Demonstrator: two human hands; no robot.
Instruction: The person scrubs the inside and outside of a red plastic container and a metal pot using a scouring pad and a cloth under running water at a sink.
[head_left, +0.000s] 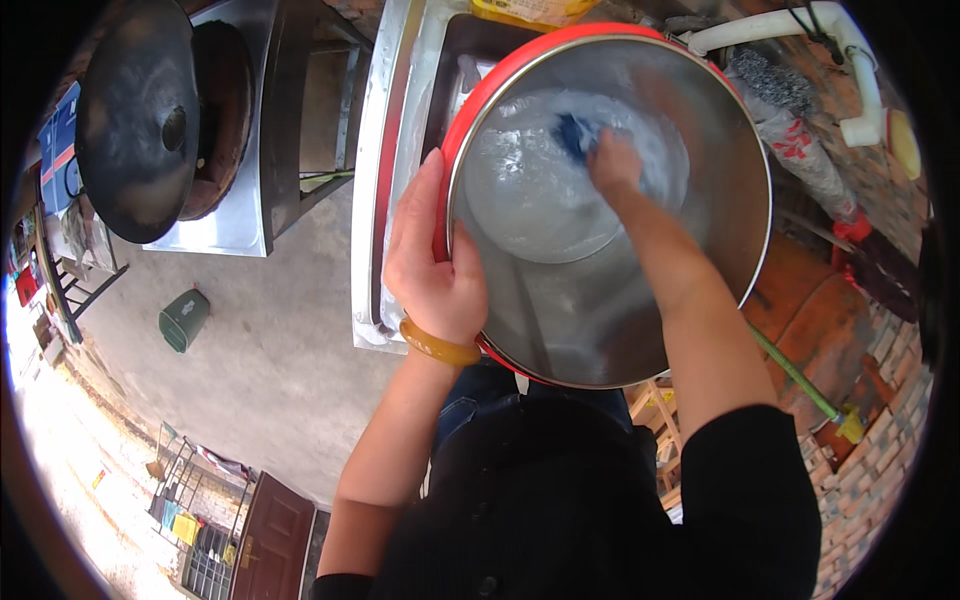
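A large metal pot (525, 315) with a red outside is tilted so that its mouth faces me, over a sink (409, 97). My left hand (439, 255) grips its rim on the left, thumb inside and fingers along the red outer wall. Deep inside, my right hand (616, 161) presses a dark blue cloth or scrubber (571, 139) against the pot's bottom. Whitish suds surround that blue thing. The right fingers are blurred, and the far part of the sink is hidden behind the pot.
A white pipe (757, 31) and a plastic-wrapped bundle (810, 154) are beside the brick wall on the right. To the left, a dark wok or lid (135, 120) leans over a steel stove (255, 142). A green bin (184, 321) is on the concrete floor.
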